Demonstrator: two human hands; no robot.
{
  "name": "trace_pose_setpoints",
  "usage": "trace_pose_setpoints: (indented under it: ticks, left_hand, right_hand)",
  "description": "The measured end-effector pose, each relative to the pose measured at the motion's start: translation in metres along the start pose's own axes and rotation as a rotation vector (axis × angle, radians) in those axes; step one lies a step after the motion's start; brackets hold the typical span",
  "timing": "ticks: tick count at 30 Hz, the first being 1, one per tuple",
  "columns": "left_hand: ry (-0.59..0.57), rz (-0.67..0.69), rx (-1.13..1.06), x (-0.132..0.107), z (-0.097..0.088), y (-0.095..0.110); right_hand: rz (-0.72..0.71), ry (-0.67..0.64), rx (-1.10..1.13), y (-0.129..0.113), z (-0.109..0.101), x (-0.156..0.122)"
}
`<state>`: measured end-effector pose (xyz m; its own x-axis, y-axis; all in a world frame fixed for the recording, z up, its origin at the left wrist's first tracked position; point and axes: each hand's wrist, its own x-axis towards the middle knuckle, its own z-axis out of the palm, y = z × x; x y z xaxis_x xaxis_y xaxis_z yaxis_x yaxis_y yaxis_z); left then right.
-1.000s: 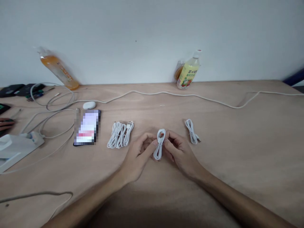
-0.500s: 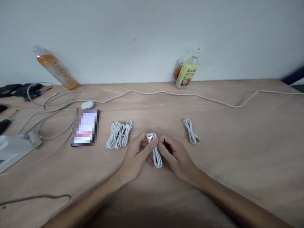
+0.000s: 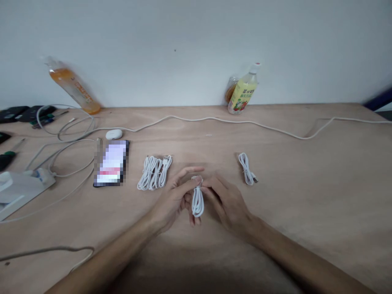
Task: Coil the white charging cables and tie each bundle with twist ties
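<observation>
A coiled white USB cable (image 3: 198,204) hangs in my left hand (image 3: 174,200), pinned under the thumb near its upper end. The index finger of that hand stretches out beyond the bundle, and other fingers curl beneath it. From the other side, my right hand (image 3: 228,200) has its thumb and index finger pinched at the bundle's narrow bound waist; any tie there is too small to make out. Several more coiled white cables (image 3: 154,172) lie side by side to the left of my hands. Another coiled cable (image 3: 247,168) lies alone to the right.
A phone (image 3: 112,163) and a white earbud case (image 3: 114,134) lie on the left. Loose cables and a power strip (image 3: 27,196) stand farther left. An orange drink bottle (image 3: 75,92) and a yellow one (image 3: 243,93) lean at the wall. A long white cable (image 3: 211,119) crosses the table (image 3: 306,196).
My left index finger has straightened away from the cable. The bundle has turned more upright, and its metal plug, visible before, is now hidden under the thumb.
</observation>
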<state>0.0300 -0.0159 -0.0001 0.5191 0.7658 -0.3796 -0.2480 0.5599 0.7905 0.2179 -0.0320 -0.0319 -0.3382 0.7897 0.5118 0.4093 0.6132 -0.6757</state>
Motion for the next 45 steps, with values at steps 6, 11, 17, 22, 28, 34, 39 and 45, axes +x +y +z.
trace_pose_setpoints:
  ticks: [6, 11, 17, 22, 28, 34, 39, 45]
  left_hand:
    - [0.009, 0.015, 0.077, 0.002, -0.002, -0.005]
    - [0.28, 0.564, 0.643, -0.002, -0.002, -0.009]
    - [0.159, 0.836, 0.903, -0.005, 0.0, -0.009]
    - [0.258, 0.775, 0.88, -0.004, 0.0, -0.01]
    - [0.309, 0.57, 0.563, 0.0, 0.002, -0.009]
    - [0.256, 0.36, 0.245, 0.001, 0.006, -0.003]
    - [0.164, 0.177, 0.035, 0.002, 0.004, 0.001]
    - [0.078, 0.067, 0.01, 0.004, 0.001, 0.001]
  right_hand:
    - [-0.056, 0.01, -0.015, 0.005, -0.003, 0.0]
    - [0.17, 0.072, 0.175, 0.001, -0.006, 0.005]
    - [0.343, 0.119, 0.39, 0.0, -0.006, 0.012]
    - [0.381, 0.086, 0.386, 0.0, -0.004, 0.01]
    - [0.352, 0.067, 0.324, -0.001, -0.002, 0.008]
    - [0.282, 0.044, 0.257, -0.006, -0.004, 0.008]
    - [0.159, 0.028, 0.239, -0.006, -0.004, 0.008]
    - [0.085, 0.05, 0.182, -0.004, -0.004, 0.004]
